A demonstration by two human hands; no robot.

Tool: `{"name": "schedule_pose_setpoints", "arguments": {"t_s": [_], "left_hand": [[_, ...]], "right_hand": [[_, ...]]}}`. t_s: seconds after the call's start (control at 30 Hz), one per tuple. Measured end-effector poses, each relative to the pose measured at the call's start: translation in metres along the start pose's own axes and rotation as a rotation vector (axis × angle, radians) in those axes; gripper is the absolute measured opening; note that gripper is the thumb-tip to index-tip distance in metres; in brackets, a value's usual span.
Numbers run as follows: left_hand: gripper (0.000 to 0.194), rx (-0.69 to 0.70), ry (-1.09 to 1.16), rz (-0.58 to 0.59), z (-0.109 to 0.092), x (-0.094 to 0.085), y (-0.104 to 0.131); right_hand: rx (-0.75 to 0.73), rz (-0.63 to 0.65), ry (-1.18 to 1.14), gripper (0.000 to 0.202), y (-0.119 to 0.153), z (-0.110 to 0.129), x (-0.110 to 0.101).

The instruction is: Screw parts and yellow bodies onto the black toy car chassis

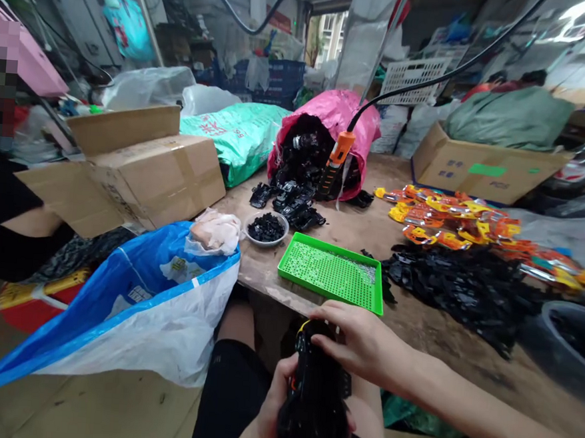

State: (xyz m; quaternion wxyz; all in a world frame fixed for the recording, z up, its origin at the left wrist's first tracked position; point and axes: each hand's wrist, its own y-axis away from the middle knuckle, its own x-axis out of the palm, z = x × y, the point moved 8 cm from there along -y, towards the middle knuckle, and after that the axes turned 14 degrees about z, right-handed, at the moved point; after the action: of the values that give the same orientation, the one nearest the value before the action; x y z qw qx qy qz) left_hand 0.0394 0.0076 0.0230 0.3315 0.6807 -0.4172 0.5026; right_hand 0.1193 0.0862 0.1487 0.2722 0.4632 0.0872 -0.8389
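Above my lap, my left hand (270, 401) is wrapped round the near part of a black plastic toy-like assembly (313, 407) with small orange and yellow bits showing. My right hand (359, 337) curves over its far end, with the thumb and fingers gripping near a yellow edge; what lies under those fingers is hidden. Just beyond the hands, a green perforated tray (328, 275) holds many small metal pieces, probably screws. An orange-and-black electric screwdriver (339, 157) hangs from a black cable over the table.
A bowl of small black parts (266, 228) and a pink sack (324, 124) spilling black parts stand behind. Right are black pieces (460, 291), orange-yellow parts (453, 213) and a clear tub (564, 338). Left are a blue-white sack (165, 323), a carton (160, 176) and another person.
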Motion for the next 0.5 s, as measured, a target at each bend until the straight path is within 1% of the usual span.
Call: {"name": "schedule_pose_setpoints", "arguments": {"t_s": [0.07,0.17,0.23,0.33,0.43,0.5], "left_hand": [[0.069,-0.023,-0.015,0.002,0.000,0.000,0.004],[0.078,-0.057,-0.007,0.047,0.002,0.006,0.008],[0.075,-0.048,-0.010,0.050,0.000,0.009,0.010],[0.072,-0.057,-0.031,0.023,-0.001,0.012,0.011],[0.073,-0.068,-0.029,0.013,0.001,0.013,0.011],[0.075,-0.053,-0.023,0.015,0.002,0.014,0.010]], "right_hand": [[0.002,0.028,0.002,0.019,-0.003,0.003,0.000],[-0.034,0.051,0.031,0.017,-0.005,0.007,0.004],[-0.062,0.014,0.096,0.019,-0.003,0.009,0.007],[-0.084,-0.059,0.165,0.019,0.000,0.011,0.009],[-0.093,-0.084,0.116,0.021,0.002,0.012,0.005],[-0.093,-0.064,0.023,0.022,0.002,0.012,0.002]]}}
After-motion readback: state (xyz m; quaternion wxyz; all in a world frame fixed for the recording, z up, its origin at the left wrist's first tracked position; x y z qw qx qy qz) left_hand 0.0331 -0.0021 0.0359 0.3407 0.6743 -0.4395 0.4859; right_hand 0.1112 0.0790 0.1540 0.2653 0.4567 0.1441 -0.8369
